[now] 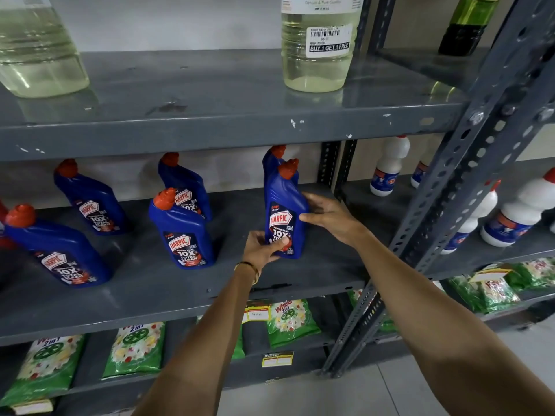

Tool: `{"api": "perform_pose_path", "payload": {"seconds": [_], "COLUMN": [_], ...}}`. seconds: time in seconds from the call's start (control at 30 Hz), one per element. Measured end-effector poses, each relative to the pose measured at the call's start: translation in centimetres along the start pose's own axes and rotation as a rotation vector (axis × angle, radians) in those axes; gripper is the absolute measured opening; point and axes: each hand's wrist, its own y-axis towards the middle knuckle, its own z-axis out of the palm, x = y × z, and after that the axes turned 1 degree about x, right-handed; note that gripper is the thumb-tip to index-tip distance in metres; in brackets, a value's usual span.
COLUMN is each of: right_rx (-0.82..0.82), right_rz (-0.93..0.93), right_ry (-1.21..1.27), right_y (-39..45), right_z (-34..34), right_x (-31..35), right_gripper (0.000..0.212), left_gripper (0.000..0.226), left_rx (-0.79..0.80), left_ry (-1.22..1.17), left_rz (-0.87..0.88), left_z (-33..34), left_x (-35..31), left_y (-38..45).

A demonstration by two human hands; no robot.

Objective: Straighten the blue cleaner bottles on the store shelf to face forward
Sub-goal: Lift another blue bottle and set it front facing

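You're in a shop: grey steel shelving [228, 136] stocked with repeated Harpic bottles [183, 232], detergent packs [289, 322] and a barcoded price sticker [329, 40] (buy-one-get-one).

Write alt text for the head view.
Both hands, left hand and right hand, hold an upright blue plastic cleaner bottle with a red cap on a grey metal shelf, label forward. Five more such bottles stand around it.

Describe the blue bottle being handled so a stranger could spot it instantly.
Find the grey metal shelf holding blue, red-capped cleaner bottles. The blue bottle stands at the row's right end, by the upright post. Unlike the others, it has the left hand and right hand touching it.
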Motion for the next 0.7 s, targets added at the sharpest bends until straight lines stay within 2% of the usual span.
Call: {"api": "perform_pose_path", "payload": {"seconds": [0.13,0.23,0.57,0.7], "right_rx": [-0.044,-0.049,0.014,0.022], "right_rz": [0.000,0.005,0.033,0.119], "right_ry": [0.017,0.024,-0.023,0.026], "right_y": [0.3,0.7,0.9,0.8], "right_z": [0.1,0.2,-0.4,-0.7], "right_x": [-0.6,-0.7,-1.1,-2.0], "right_gripper": [0.060,0.061,0.059,0.061], "left_gripper": [0.060,0.054,0.051,0.050], "left_rx": [-0.063,-0.116,-0.166,-0.176], "left_ry": [0.192,0.367,0.461,0.505], "left_rz": [0.083,0.168,0.166,0.168], "left_z": [0.0,0.0,0.9,1.0], "left_x": [-0.1,0.0,0.7,0.5], "left_y": [0.8,1.2,1.4,1.0]}}
